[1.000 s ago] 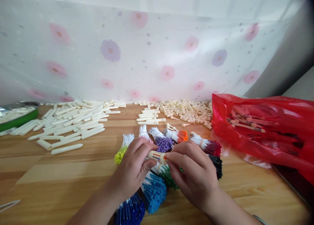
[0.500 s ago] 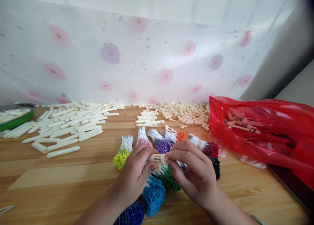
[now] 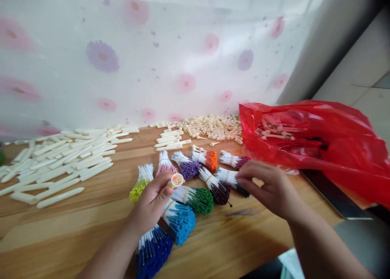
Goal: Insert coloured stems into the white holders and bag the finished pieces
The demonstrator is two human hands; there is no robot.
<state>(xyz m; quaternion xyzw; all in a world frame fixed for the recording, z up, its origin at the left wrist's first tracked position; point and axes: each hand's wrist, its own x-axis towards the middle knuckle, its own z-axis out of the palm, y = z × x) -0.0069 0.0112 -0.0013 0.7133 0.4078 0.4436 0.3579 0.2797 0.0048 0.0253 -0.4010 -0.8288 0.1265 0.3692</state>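
Note:
My left hand (image 3: pixel 155 195) grips a short cream plastic pen part (image 3: pixel 177 180), its round open end turned up toward me with small coloured bits inside. My right hand (image 3: pixel 268 185) is bent in a pinch at the black-tipped bundle of pen refills (image 3: pixel 231 179); whatever sits between its fingertips is too small to make out. Around both hands lie banded refill bundles: green (image 3: pixel 198 200), light blue (image 3: pixel 179 222), dark blue (image 3: pixel 155 250), yellow (image 3: pixel 141 185), purple (image 3: pixel 186 166) and orange (image 3: pixel 209 159).
Long cream pen barrels (image 3: pixel 67 157) are heaped on the left of the wooden table (image 3: pixel 100 230). Small slotted cream parts (image 3: pixel 213 126) form a pile at the back. A red plastic bag (image 3: pixel 319 149) with pen parts stands right, partly over a dark flat object (image 3: pixel 332 195).
My right hand has left the cream part and moved right to the black-tipped bundle. My left hand has tilted the part's open end toward me. The view has shifted right.

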